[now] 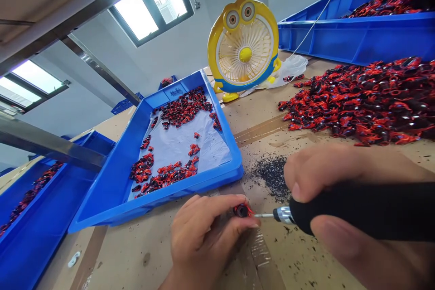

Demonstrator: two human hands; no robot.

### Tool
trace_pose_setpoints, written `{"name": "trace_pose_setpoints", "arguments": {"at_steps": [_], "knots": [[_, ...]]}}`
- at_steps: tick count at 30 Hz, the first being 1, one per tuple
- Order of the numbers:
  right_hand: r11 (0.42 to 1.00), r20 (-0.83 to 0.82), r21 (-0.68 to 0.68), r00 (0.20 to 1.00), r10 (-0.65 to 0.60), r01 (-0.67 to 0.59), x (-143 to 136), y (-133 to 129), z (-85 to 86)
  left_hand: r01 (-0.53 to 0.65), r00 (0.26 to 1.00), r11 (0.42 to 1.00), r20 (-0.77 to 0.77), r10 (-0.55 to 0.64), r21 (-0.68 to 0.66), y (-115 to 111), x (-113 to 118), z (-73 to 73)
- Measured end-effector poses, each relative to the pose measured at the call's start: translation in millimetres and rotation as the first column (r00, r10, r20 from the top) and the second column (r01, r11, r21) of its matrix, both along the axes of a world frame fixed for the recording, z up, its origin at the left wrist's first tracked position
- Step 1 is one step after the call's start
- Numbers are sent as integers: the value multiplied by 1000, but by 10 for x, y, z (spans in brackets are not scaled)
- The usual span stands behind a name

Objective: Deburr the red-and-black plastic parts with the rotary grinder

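Note:
Between thumb and forefinger, my left hand (207,231) pinches a small black and red part (242,210) with a round dark opening facing me. My right hand (326,167) is wrapped round a black-handled rotary tool (356,210) with a silver collar. Its thin shaft (264,215) points left and reaches the red edge of the part; whether the tip touches it or goes in, I cannot tell. Beyond my right hand lies a large heap of similar black and red parts (356,104). Dark shavings (272,174) are scattered on the cardboard beside my fingers.
A blue tray (190,186) with similar parts on a white sheet stands beyond my left hand. Behind it is a yellow toy-shaped fan (245,54). More blue bins stand at the back right (346,41) and far left (30,240). A small white piece (74,259) lies at lower left.

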State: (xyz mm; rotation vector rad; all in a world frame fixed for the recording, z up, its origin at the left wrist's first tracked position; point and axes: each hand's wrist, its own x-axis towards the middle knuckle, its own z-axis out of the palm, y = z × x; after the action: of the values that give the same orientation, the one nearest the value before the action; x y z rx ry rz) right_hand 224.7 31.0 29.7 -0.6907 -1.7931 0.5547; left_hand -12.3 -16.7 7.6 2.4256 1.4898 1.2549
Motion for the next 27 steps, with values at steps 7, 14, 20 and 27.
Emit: {"name": "trace_pose_setpoints", "arguments": {"at_steps": [7,14,20,27], "knots": [[995,41,41,994,-97,96,-6,62,-113,-24,1000,1000,20,24,-9,-2,36,-27],[995,51,67,996,-72,69,-35,161,-238,-6,997,998,82,11,-62,-2,98,26],[998,47,58,998,-36,34,-30,174,-318,-17,995,995,101,27,-101,-17,98,12],[999,26,54,1000,-9,7,17,110,-291,-56,995,995,78,63,-86,-26,89,7]]}}
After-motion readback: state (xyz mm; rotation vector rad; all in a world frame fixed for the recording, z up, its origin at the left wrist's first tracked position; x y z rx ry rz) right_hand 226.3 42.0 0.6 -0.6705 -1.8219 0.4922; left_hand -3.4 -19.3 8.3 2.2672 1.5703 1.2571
